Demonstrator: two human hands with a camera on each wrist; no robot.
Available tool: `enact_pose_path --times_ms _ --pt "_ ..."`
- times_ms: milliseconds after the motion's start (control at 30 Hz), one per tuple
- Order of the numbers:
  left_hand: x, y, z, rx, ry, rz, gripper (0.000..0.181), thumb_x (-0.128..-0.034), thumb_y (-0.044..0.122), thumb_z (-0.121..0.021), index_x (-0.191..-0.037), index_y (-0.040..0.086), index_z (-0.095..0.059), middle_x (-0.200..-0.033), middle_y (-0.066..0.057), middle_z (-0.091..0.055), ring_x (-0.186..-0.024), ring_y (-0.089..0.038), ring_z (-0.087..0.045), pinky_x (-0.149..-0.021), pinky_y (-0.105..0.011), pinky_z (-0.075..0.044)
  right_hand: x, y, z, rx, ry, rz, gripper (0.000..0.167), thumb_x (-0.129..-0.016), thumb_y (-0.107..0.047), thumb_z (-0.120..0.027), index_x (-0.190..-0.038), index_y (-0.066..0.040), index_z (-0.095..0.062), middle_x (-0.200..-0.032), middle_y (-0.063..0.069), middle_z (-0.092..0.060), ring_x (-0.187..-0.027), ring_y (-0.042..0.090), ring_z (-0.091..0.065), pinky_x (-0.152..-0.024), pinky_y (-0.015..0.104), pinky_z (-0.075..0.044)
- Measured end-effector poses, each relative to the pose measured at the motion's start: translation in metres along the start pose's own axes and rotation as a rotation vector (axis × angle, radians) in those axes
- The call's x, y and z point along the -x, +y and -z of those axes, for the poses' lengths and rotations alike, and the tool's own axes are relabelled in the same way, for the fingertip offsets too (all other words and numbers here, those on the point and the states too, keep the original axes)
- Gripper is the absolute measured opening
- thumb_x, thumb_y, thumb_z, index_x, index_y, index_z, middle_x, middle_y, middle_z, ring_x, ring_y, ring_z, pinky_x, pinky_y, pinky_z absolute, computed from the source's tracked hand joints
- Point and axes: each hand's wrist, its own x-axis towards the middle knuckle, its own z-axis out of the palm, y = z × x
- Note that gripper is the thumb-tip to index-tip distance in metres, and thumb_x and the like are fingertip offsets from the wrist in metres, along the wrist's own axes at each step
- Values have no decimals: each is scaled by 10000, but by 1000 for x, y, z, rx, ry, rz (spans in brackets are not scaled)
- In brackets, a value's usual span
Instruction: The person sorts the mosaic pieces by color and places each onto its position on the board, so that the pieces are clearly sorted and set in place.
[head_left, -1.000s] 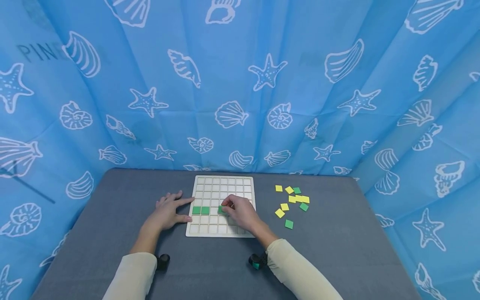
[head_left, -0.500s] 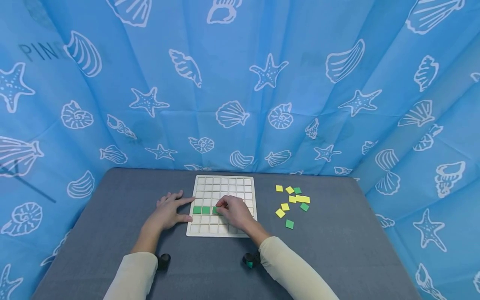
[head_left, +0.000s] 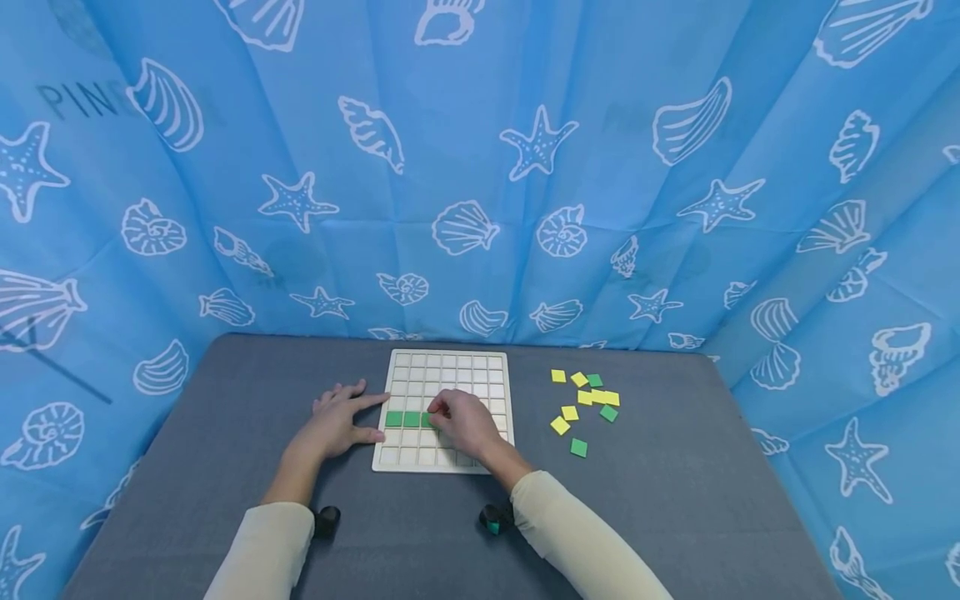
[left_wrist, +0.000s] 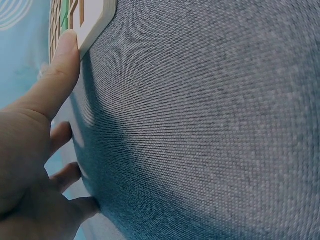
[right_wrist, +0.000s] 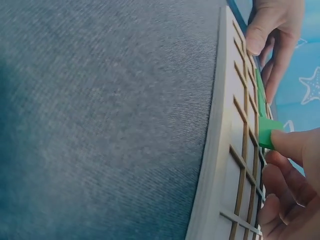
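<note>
A pale gridded board (head_left: 450, 363) lies on the grey table. Two square green tiles (head_left: 393, 419) sit side by side in one of its rows, starting at the left column. My right hand (head_left: 471, 427) pinches a third green tile (right_wrist: 267, 131) between thumb and fingers at the cell just right of those two. In the right wrist view this tile is tilted up from the board. My left hand (head_left: 335, 423) lies spread at the board's left side, with thumb and index finger touching its edge; the other fingers rest on the cloth, as the left wrist view shows.
Right of the board lie several loose yellow tiles (head_left: 560, 426) and three green tiles (head_left: 578, 447), some touching one another. A blue shell-patterned curtain (head_left: 465, 150) hangs behind the grey cloth-covered table (head_left: 420, 542) and along its sides.
My right hand has moved left along the row with the pinched green tile, closing the gap to the two placed tiles. My left hand has stayed at the board's edge.
</note>
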Motion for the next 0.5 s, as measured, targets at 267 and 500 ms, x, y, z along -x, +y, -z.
enact_pose_path --times_ms 267,500 --pt "1 2 2 -5 5 -3 762 -845 471 -774 -1528 280 -495 -1675 -222 -263 -1526 -582 -124 -1158 -796 -131 4 -1 -1 170 76 97 72 -939 -203 -753 -982 -146 -767 -939 -12 -614 -823 108 -610 -706 248 -533" --pt "0 3 1 -5 -5 14 770 -837 469 -781 -1527 276 -497 -1675 -224 -260 -1528 -579 -120 -1166 -789 -126 5 0 -1 246 63 136 143 -949 -241 -742 -1029 -150 -817 -978 -9 -633 -845 116 -610 -692 223 -517"
